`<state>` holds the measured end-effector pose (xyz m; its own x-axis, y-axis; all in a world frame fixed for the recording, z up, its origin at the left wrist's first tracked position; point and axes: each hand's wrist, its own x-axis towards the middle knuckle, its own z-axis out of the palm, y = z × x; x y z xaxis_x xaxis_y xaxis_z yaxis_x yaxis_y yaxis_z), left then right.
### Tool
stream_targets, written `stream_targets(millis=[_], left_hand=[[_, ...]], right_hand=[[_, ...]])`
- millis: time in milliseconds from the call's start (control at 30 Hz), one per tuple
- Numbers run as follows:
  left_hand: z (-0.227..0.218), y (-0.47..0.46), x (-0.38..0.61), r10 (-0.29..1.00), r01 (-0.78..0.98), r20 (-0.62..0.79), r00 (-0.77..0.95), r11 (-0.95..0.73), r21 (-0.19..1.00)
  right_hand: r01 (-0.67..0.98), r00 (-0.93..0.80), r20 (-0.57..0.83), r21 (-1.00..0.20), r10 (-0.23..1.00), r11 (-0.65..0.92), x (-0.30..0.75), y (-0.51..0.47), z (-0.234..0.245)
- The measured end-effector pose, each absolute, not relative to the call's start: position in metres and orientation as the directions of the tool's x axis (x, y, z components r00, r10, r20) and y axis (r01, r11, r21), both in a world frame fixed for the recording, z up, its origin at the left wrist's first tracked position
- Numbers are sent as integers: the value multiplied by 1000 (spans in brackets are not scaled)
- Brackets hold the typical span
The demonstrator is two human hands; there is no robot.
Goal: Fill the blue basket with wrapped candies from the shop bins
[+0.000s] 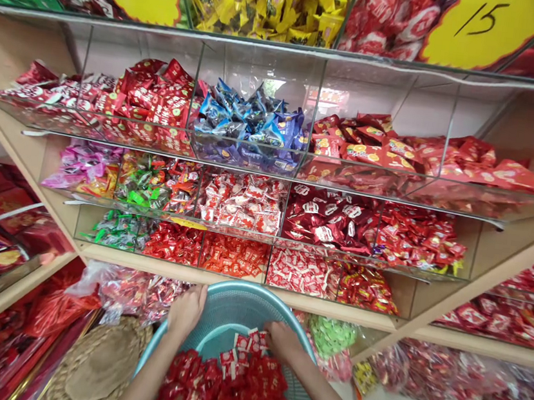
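Here, red-wrapped sweets [223,396] are heaped inside the teal basket [234,306], with red-and-white packets [249,344] scattered over the heap toward the basket's far side. The basket's rim is gripped at its far left by the left hand [187,313], whose fingers are closed over the edge. The right hand [281,339] is lowered inside the basket at its far right, fingers bent and set against the red-and-white packets; whether any packet is actually pinched cannot be told. To the left of the basket a round woven piece [101,361] is seen; to its right, a bag of green sweets [331,334]. Beyond the basket, wrapped sweets are sorted into a tiered wooden rack [355,311].
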<state>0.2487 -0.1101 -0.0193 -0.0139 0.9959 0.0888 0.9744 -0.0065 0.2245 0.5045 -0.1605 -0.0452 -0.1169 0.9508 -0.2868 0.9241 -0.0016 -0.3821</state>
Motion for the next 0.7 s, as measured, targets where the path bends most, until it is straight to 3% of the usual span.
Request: stream_targets(millis=[233,300,333,400,467,567,633,700], left_hand=[[-18,-111,248,996,972,91,-6,-16,234],[-17,-111,248,996,974,88,-11,-9,228],[-17,-111,248,996,975,88,-14,-6,223],[-17,-111,249,996,977,87,-15,-4,215],[-17,-111,249,996,977,84,-7,-11,212],[-16,-112,249,997,976,78,1,-18,219],[-16,-112,249,996,974,85,1,-21,225],[-16,-112,249,995,975,95,1,-23,223]], right_hand=[[946,-107,-279,-325,954,11,499,-159,-38],[915,-124,-238,-403,963,18,501,-158,-29],[864,-125,-226,-504,966,-6,503,-158,-25],[610,-110,-266,-779,958,-147,503,-158,-19],[175,-108,-403,-908,909,-381,502,-160,-20],[-322,-185,-596,-715,782,-621,497,-163,-29],[-486,-238,-638,-574,732,-659,494,-163,-38],[-563,-281,-622,-511,731,-650,492,-164,-44]])
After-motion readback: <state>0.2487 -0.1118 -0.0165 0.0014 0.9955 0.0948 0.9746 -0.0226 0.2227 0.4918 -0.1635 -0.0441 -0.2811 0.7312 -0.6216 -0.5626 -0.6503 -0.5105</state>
